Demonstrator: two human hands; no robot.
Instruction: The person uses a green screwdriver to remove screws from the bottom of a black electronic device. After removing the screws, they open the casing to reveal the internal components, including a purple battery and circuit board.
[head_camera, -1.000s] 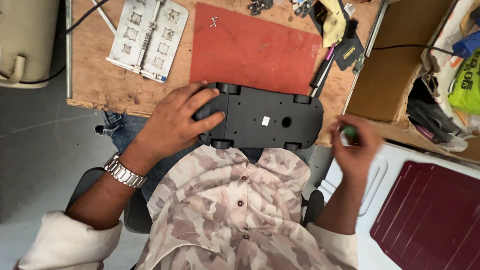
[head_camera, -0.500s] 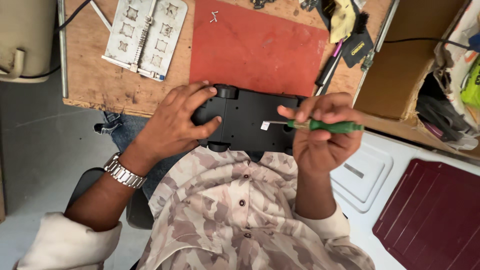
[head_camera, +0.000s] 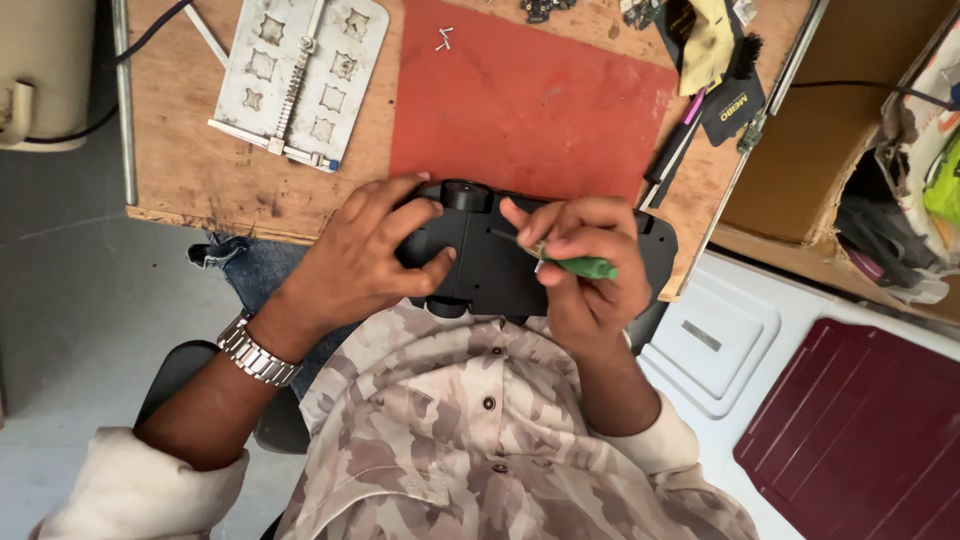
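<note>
Two hands at desk edge (head_camera: 200, 215) | left hand (head_camera: 355, 265) grips black device (head_camera: 490, 270) | right hand (head_camera: 590, 270) fingers pinch green screwdriver (head_camera: 585, 267)

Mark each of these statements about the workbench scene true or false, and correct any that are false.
1. The right hand holds a green-handled screwdriver. True.
2. The left hand grips the left end of the black device. True.
3. The black device lies in the middle of the red mat. False: it is held at the near edge of the wooden bench, above the lap.
4. A wristwatch is worn on the right wrist. False: it is on the left wrist.
5. A pale tray with star-shaped recesses lies left of the red mat. True.
</note>
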